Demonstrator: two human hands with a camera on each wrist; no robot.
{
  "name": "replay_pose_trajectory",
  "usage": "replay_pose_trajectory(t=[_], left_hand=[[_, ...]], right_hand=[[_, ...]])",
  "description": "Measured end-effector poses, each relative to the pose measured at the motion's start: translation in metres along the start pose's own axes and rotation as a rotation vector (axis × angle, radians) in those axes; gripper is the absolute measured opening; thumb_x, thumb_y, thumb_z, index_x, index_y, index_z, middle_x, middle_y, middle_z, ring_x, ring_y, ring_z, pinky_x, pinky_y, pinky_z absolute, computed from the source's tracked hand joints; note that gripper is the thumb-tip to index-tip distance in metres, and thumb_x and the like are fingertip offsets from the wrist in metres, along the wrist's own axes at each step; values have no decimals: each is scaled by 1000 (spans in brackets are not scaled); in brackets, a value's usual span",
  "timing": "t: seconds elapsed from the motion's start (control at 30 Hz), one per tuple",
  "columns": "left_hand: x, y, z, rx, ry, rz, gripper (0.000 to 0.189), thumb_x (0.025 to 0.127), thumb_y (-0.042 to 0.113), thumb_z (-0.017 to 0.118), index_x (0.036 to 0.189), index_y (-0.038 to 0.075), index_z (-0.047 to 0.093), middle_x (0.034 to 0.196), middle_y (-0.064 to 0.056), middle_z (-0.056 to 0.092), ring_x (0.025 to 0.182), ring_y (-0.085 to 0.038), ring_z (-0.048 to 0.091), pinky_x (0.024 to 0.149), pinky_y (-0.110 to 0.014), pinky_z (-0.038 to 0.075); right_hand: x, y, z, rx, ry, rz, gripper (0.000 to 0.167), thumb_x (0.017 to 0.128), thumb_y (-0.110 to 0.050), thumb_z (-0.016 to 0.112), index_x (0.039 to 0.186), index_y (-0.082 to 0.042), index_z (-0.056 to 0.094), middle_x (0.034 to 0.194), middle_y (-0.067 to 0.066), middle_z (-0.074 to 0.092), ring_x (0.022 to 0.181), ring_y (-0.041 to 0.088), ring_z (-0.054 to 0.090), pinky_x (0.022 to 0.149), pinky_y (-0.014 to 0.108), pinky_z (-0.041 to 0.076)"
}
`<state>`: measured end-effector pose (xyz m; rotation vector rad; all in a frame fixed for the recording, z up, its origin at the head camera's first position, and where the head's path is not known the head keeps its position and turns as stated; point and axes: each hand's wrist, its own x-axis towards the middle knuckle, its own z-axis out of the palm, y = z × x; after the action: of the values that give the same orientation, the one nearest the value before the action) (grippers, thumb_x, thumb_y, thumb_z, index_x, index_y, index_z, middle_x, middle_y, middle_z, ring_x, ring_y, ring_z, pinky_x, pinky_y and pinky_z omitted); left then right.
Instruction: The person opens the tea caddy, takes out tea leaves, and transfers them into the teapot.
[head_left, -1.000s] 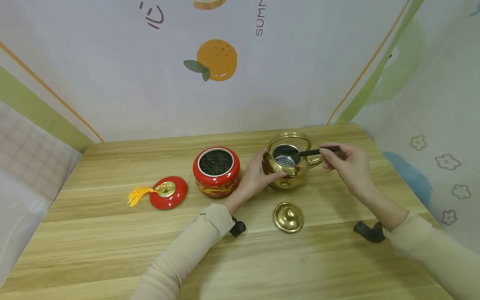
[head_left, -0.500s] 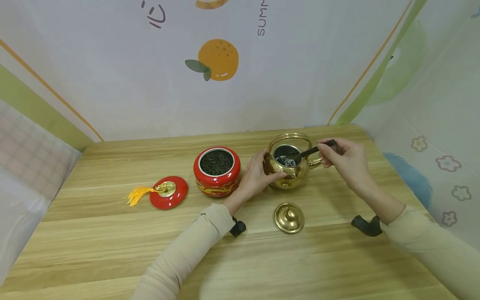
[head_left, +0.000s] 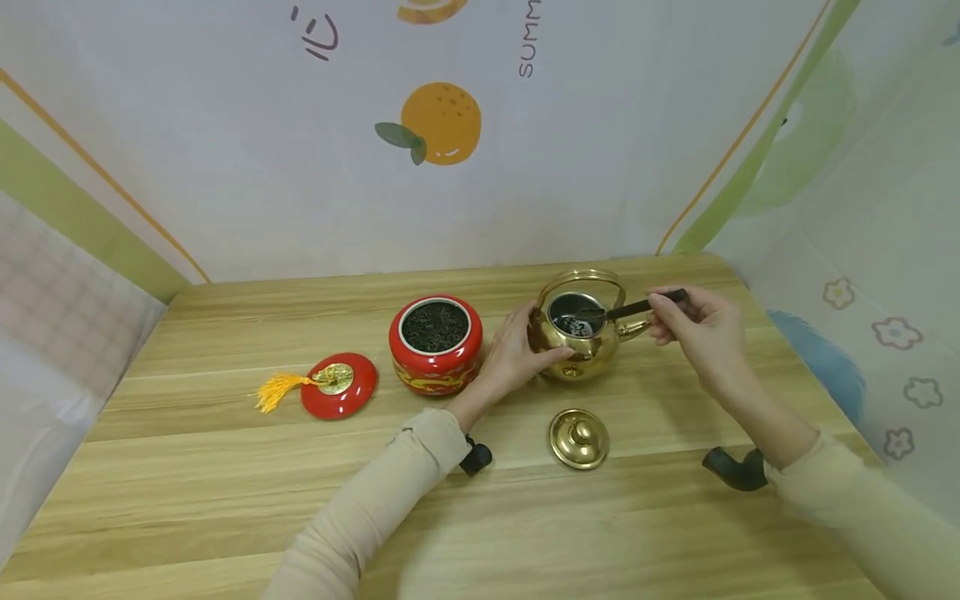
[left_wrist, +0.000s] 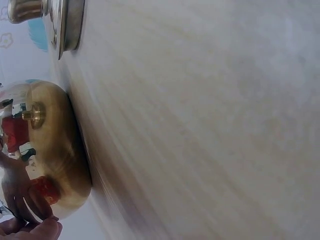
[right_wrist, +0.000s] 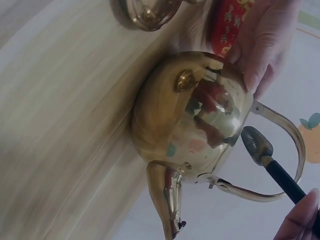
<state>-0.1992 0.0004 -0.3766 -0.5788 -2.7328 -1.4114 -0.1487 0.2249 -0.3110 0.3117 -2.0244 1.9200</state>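
Observation:
A shiny gold-coloured teapot [head_left: 573, 362] stands uncovered on the table, its arched handle raised and its spout pointing right. My left hand [head_left: 517, 354] holds it from the left, thumb over the front near the rim and fingers behind. Some dark tea leaves [head_left: 577, 327] lie inside on the perforated strainer. Between thumb and fingers my right hand [head_left: 701, 325] pinches the dark handle of a tea scoop [right_wrist: 257, 142]. The scoop's bowl is at the teapot's mouth, below the arched handle. Left of the left hand sits a red jar [head_left: 438, 362] full of dark tea leaves.
The teapot's gold lid [head_left: 578, 439] lies in front of it. A red jar lid [head_left: 337, 406] with a yellow tassel [head_left: 276, 392] rests left of the jar. A printed cloth [head_left: 570, 150] hangs behind the table's back edge.
Dark leaves now show on the strainer, which looked bare a second ago. The scoop dipped into the teapot's mouth, then drew back slightly to the right. The left hand stayed in place.

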Motion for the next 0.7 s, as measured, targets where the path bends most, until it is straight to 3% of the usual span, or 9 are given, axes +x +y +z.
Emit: replay_pose_trajectory(t=[0.27,0.47,0.7], left_hand=[[-3,-1,0,5,4,-1,83,75,39,78,142,10,37,135,-10,48,128,-23,43,106,-39,37],[-12,3,-4,-18,3,9,88,77,41,76,146,10,31,144,-9,40,134,-22,35,110,-40,32],[-35,8,-19,-44,-26,50,86,80,39,74,147,11,30,150,-8,34,138,-24,31,110,-45,30]], right_hand=[[-10,-4,6,18,59,-39,9,89,0,61,93,1,69,67,2,67,54,8,61,50,18,51],[-12,-8,16,49,75,-64,18,89,0,60,97,16,62,68,5,66,54,10,61,51,19,52],[-9,-10,35,116,0,-101,12,89,2,60,97,8,67,70,3,67,57,10,63,53,21,53]])
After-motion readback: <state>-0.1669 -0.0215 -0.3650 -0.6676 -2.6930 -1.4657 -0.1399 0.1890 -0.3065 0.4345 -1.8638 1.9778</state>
